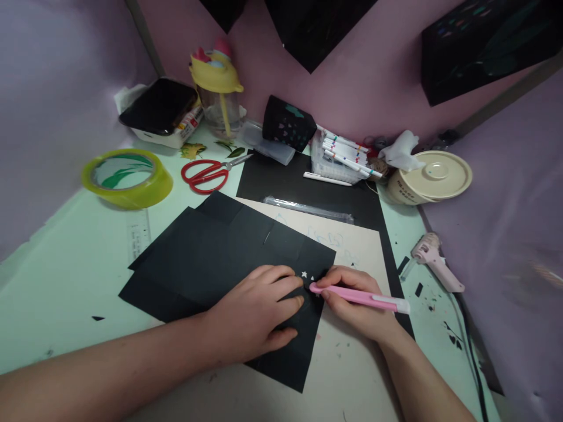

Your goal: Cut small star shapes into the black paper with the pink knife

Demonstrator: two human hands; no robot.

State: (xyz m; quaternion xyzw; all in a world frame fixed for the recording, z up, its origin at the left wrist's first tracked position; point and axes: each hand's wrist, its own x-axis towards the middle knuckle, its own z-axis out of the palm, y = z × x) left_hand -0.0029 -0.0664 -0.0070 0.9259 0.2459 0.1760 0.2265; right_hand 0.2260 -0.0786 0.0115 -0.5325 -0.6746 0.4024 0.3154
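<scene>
My left hand (pixel 257 310) lies flat on a folded black card (pixel 176 252), with its fingers spread and the fingertips close to the card's right edge. In my right hand (pixel 363 305) is a slim pink craft knife (pixel 358 297) with a whitish end, its tip against the card just beyond my left fingertips. Small star and triangle shapes show white near the tip, among them a star (pixel 304 274). The blade itself is too small to make out. Beneath the card is a whitish sheet (pixel 360 357) with faint blue marks.
Red-handled scissors (pixel 206 176), a roll of yellow-green tape (pixel 127 179) and a ruler (pixel 139 234) are at the left. Behind stand a yellow-lidded cup (pixel 217 88) and a box of markers (pixel 343 155). A lidded beige bowl (pixel 431 179) and a glue gun (pixel 435 261) sit at the right.
</scene>
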